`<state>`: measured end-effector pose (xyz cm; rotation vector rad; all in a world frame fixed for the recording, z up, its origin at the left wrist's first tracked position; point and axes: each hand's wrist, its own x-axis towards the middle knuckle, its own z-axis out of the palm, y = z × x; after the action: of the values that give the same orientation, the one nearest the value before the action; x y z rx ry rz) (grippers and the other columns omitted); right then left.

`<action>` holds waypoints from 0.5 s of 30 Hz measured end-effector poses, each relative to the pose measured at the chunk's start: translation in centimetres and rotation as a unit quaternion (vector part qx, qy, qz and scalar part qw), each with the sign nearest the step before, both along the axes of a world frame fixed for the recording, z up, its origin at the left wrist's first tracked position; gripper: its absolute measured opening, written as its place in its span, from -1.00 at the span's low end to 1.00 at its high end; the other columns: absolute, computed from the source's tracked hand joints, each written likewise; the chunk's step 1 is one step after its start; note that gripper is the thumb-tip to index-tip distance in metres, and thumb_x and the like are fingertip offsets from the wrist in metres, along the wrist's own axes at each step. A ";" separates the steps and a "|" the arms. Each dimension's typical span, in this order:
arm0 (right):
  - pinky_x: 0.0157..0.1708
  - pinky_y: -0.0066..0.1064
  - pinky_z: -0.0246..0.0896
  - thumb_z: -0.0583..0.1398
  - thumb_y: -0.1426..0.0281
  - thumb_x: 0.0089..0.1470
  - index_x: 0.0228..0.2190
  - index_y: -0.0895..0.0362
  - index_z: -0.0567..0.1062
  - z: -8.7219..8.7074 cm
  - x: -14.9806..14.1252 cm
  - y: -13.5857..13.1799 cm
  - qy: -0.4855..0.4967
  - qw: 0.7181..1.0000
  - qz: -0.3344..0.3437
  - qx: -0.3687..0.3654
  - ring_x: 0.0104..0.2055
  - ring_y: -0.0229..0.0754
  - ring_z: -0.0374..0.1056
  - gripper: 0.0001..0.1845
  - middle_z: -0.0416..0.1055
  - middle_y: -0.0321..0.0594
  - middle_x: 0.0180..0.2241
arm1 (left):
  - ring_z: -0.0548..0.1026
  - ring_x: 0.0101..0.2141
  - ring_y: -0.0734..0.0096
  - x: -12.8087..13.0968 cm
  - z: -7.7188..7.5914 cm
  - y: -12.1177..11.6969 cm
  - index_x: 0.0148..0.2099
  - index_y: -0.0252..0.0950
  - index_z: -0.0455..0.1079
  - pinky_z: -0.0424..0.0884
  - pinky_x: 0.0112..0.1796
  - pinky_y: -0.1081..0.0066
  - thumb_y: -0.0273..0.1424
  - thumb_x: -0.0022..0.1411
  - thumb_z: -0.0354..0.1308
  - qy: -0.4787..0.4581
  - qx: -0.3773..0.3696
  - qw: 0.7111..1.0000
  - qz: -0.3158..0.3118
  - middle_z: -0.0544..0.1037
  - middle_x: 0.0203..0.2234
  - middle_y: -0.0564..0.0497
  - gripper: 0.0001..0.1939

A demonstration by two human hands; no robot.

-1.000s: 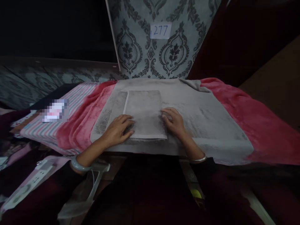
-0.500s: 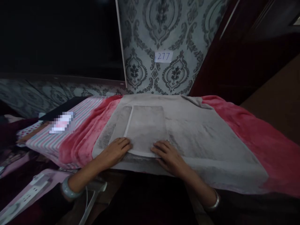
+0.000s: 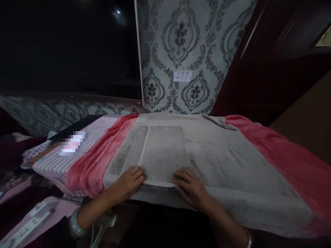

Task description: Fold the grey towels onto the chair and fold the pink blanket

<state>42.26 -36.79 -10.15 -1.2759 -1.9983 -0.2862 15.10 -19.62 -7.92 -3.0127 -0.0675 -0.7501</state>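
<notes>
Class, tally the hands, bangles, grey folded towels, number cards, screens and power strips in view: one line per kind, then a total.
Hands: 2 (left hand, right hand)
Bangles: 2 (left bangle, right bangle)
Grey folded towel: 1
Number card: 1
Screen: 1
Power strip: 1
Total: 8

The person's two bare forearms reach in from the near side, converging toward the middle. The left forearm [image 3: 99, 208] slants far and rightward; the right forearm [image 3: 223, 218] slants far and leftward. The left hand [image 3: 131, 182] and right hand [image 3: 190, 186] lie level, well apart, backs upward, fingers close together and curled. How firmly either hand presses is unclear.
</notes>
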 end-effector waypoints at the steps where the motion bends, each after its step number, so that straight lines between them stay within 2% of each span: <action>1: -0.01 -0.02 0.43 0.15 0.41 0.29 -0.14 0.03 0.58 0.8 0.1 0.2 0.002 1.000 0.007 -0.019 -0.06 -0.02 0.46 -0.80 0.56 -0.10 -0.16 | 0.42 -0.28 0.26 0.1 0.6 0.0 -0.17 -0.27 0.41 0.38 -0.25 0.27 -0.54 0.33 0.00 0.002 -0.046 0.999 0.004 0.51 -0.34 -0.07 -0.83; 4: -0.03 -0.07 0.42 0.12 0.32 0.33 -0.20 0.06 0.59 3.0 0.0 2.0 -0.006 0.998 0.000 -0.067 -0.11 -0.04 0.46 -0.77 0.56 -0.10 -0.18 | 0.43 -0.35 0.34 1.0 2.2 0.8 -0.32 -0.26 0.36 0.34 -0.31 0.35 -0.39 0.37 -0.03 0.011 -0.211 0.977 -0.004 0.47 -0.42 -0.02 -0.79; 6: 0.08 -0.04 0.36 0.10 0.27 0.36 -0.04 0.08 0.58 4.1 -0.5 3.9 -0.026 0.996 -0.016 -0.089 0.05 0.00 0.42 -0.70 0.54 -0.03 -0.01 | 0.37 -0.47 0.42 2.0 3.0 2.2 -0.45 -0.25 0.27 0.26 -0.40 0.41 -0.28 0.39 -0.06 0.019 -0.306 0.952 0.023 0.37 -0.55 0.06 -0.65; 8: 0.24 0.05 0.21 0.13 0.17 0.35 0.18 0.09 0.47 4.3 -1.3 5.6 -0.055 0.991 -0.015 -0.124 0.28 0.09 0.26 -0.54 0.38 0.03 0.23 | 0.30 -0.53 0.47 3.4 3.5 4.1 -0.50 -0.25 0.21 0.21 -0.46 0.44 -0.20 0.37 -0.05 -0.002 -0.370 0.925 0.089 0.28 -0.62 0.11 -0.60; 10: 0.32 0.13 0.07 0.17 0.08 0.31 0.30 0.03 0.34 3.9 -2.4 6.8 -0.084 0.980 0.008 -0.178 0.40 0.16 0.08 -0.37 0.18 0.00 0.37 | 0.31 -0.54 0.47 5.1 4.0 6.5 -0.45 -0.25 0.28 0.23 -0.48 0.47 -0.19 0.29 0.02 -0.041 -0.419 0.890 0.174 0.28 -0.63 0.13 -0.68; 12: 0.37 0.19 -0.06 0.17 0.03 0.31 0.36 -0.05 0.26 3.1 -3.3 7.3 -0.102 0.967 0.030 -0.232 0.46 0.17 -0.05 -0.32 0.06 -0.08 0.44 | 0.35 -0.55 0.45 7.1 4.4 9.1 -0.32 -0.25 0.36 0.27 -0.51 0.48 -0.23 0.21 0.11 -0.051 -0.471 0.841 0.263 0.34 -0.61 0.14 -0.81; 14: 0.41 0.19 -0.19 0.11 0.01 0.34 0.39 -0.12 0.19 2.5 -3.7 7.3 -0.104 0.956 0.040 -0.272 0.49 0.13 -0.15 -0.32 -0.02 -0.16 0.47 | 0.38 -0.59 0.41 9.4 4.9 11.7 -0.20 -0.26 0.39 0.29 -0.56 0.47 -0.26 0.17 0.17 -0.026 -0.514 0.792 0.327 0.38 -0.62 0.13 -0.80; 15: 0.42 0.18 -0.25 0.09 0.00 0.35 0.40 -0.14 0.16 2.4 -3.8 7.2 -0.101 0.952 0.041 -0.287 0.51 0.11 -0.20 -0.32 -0.06 -0.18 0.48 | 0.40 -0.62 0.38 10.7 5.0 12.8 -0.17 -0.27 0.39 0.31 -0.58 0.45 -0.26 0.17 0.19 -0.016 -0.526 0.777 0.344 0.38 -0.63 0.13 -0.77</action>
<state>38.47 -29.61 -7.74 -1.5516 -2.4065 0.2379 25.79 -6.77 -2.91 -3.3001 -2.0981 -0.8155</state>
